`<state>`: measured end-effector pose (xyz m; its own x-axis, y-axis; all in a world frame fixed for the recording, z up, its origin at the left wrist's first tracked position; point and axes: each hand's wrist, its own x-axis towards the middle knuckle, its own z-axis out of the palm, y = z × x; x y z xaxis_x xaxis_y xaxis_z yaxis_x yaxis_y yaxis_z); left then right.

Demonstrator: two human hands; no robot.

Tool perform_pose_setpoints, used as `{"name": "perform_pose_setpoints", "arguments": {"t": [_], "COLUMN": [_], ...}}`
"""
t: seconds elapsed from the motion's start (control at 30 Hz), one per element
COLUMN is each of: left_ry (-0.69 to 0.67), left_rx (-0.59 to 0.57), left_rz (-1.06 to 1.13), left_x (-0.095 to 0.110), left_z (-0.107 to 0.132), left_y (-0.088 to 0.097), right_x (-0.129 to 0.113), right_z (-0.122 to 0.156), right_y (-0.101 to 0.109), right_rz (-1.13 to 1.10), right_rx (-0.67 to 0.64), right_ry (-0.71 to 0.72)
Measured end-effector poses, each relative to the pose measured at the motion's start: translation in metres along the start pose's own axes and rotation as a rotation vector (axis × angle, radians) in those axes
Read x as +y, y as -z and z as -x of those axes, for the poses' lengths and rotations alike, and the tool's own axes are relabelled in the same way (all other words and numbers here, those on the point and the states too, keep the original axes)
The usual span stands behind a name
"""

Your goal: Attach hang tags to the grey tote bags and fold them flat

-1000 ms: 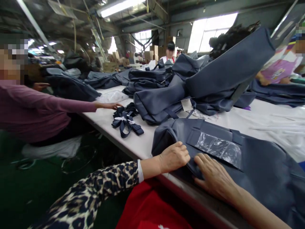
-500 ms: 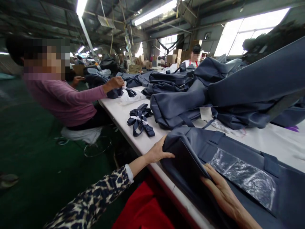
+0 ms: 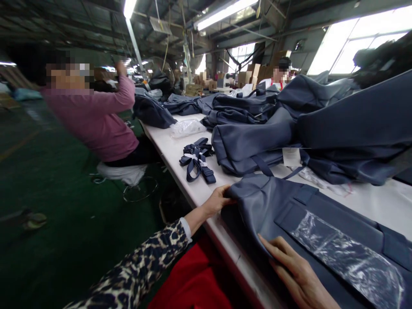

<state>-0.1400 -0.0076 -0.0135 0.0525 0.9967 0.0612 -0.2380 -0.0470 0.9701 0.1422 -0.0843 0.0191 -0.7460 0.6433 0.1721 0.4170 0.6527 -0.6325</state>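
A dark blue bag (image 3: 273, 193) lies along the near edge of the table, with a clear plastic sleeve (image 3: 347, 253) on its upper face. My left hand (image 3: 216, 201) pinches the bag's far left corner between thumb and fingers. Lower down, my right hand (image 3: 291, 266) grips the folded near edge of the same bag, its thumb beneath and partly hidden. Just beyond my left hand, a bundle of dark blue straps (image 3: 197, 159) with white ties rests on the table.
More dark blue bags (image 3: 254, 143) are heaped across the white table (image 3: 167, 150). A clear plastic packet (image 3: 188, 128) lies beyond the straps. A co-worker in a pink top (image 3: 93, 124) sits at the left, one hand raised. Another person (image 3: 278, 75) is farther back.
The bag's near edge has been folded down, covering the dark end face that showed before. My left fingers have closed on the corner. The co-worker has lifted a hand away from the plastic packet.
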Motion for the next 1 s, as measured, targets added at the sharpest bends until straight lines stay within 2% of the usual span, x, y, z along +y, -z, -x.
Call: {"name": "perform_pose_setpoints", "arguments": {"t": [0.2, 0.43, 0.53, 0.63, 0.7, 0.8, 1.0], "left_ry": [0.116, 0.222, 0.228, 0.221, 0.208, 0.182, 0.211], "left_rx": [0.087, 0.097, 0.05, -0.057, -0.08, -0.01, 0.183], "left_rz": [0.102, 0.055, -0.032, -0.11, -0.133, -0.11, 0.045], "left_x": [-0.01, 0.015, 0.03, 0.041, 0.043, 0.034, -0.001], "left_z": [0.003, 0.015, 0.009, -0.007, -0.018, -0.022, -0.004], "left_y": [-0.001, 0.008, 0.004, -0.002, -0.003, 0.002, 0.015], "right_x": [0.01, 0.027, 0.031, 0.03, 0.029, 0.027, 0.027], "right_z": [-0.001, 0.005, 0.006, 0.005, 0.004, 0.003, 0.002], "right_y": [-0.016, -0.025, -0.028, -0.028, -0.028, -0.029, -0.031], "right_rz": [0.117, 0.221, 0.25, 0.27, 0.283, 0.308, 0.328], "right_rx": [-0.032, 0.025, -0.006, -0.027, -0.02, 0.012, -0.009], "right_ry": [0.069, 0.131, 0.118, 0.123, 0.142, 0.184, 0.164]}}
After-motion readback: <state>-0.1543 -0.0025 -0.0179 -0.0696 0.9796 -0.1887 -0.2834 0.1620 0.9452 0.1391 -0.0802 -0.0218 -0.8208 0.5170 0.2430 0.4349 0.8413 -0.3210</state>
